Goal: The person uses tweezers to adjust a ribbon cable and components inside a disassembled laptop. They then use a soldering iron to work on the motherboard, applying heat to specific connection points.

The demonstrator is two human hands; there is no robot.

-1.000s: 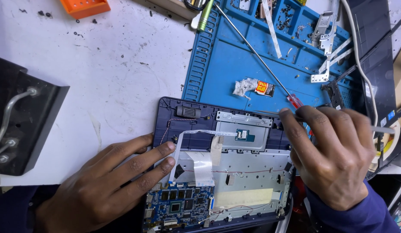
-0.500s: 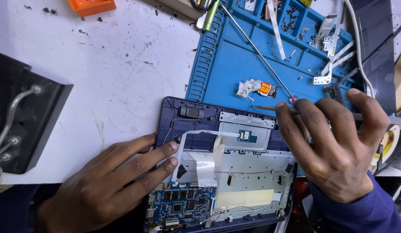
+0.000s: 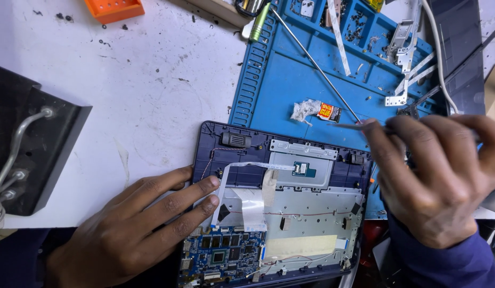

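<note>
Left hand [image 3: 135, 226]: palm down, fingers extended flat and slightly spread, pointing right.
Left forearm: enters from lower left, dark sleeve.
Right hand [image 3: 439, 178]: raised, fingers curled, fingertips pinched together at upper left.
Right wrist: dark blue sleeve, lower right.

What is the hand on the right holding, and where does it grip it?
The right hand pinches thin metal tweezers by their rear part; only the tips poke out past the fingers. The left hand holds nothing; it rests flat on the opened laptop.

The right hand [image 3: 439, 181] hides the tweezers' [image 3: 354, 126] rear; laptop base [image 3: 279, 213] cut off below.
</note>
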